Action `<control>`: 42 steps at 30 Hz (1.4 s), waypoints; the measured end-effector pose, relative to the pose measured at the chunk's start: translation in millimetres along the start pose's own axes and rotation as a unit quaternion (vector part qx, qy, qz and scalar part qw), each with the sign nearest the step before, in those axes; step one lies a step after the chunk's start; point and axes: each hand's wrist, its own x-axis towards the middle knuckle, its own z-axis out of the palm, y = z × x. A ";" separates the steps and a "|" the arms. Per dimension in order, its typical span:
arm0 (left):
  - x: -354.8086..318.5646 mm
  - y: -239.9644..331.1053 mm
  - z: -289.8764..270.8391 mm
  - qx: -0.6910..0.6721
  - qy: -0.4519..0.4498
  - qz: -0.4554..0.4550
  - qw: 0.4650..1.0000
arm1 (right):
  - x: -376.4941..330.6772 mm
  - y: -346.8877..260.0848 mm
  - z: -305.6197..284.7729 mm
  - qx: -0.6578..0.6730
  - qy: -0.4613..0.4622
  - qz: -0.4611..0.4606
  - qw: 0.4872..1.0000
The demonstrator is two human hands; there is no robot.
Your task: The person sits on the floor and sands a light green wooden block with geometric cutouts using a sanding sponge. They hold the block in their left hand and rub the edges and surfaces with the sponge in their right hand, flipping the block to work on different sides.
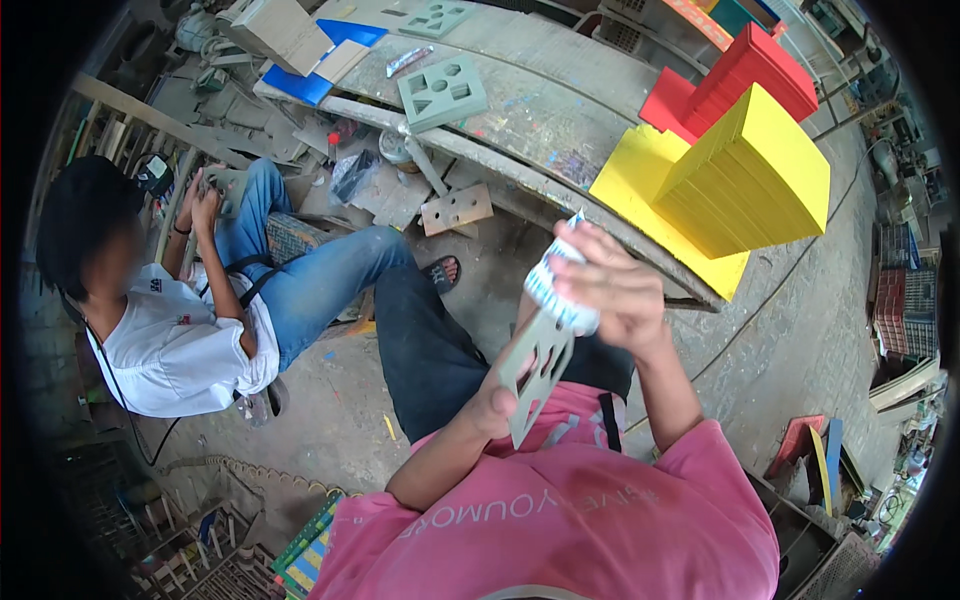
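Note:
My left hand [492,408] is closed on the lower part of a grey-green board [528,408] with cut-out holes, held tilted above my lap. My right hand [622,292] presses a folded piece of sandpaper [545,287], white with blue print on its back, over the board's upper end. Its fingers are bent round the paper and slightly blurred. Two similar grey-green boards with shaped holes lie on the workbench: a nearer board [442,92] and a farther board [438,19].
A yellow stack of panels [745,185] and a red stack [755,80] stand on the workbench [540,120] at right. To my left sits a co-worker [180,340] holding a similar board. A wooden block with holes [457,208] is below the bench edge.

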 end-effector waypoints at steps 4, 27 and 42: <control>-0.1 -10.0 -15.1 0.057 -0.014 -0.028 0.998 | 12.1 -32.6 -1.3 0.133 -0.045 -0.090 0.986; 26.1 2.4 -5.3 -0.253 -0.199 0.064 0.944 | -46.6 -32.5 -31.7 0.432 0.424 0.302 0.737; 17.4 20.4 2.0 -0.215 -0.248 0.031 0.944 | -23.9 -68.0 -21.3 0.168 0.295 0.215 0.916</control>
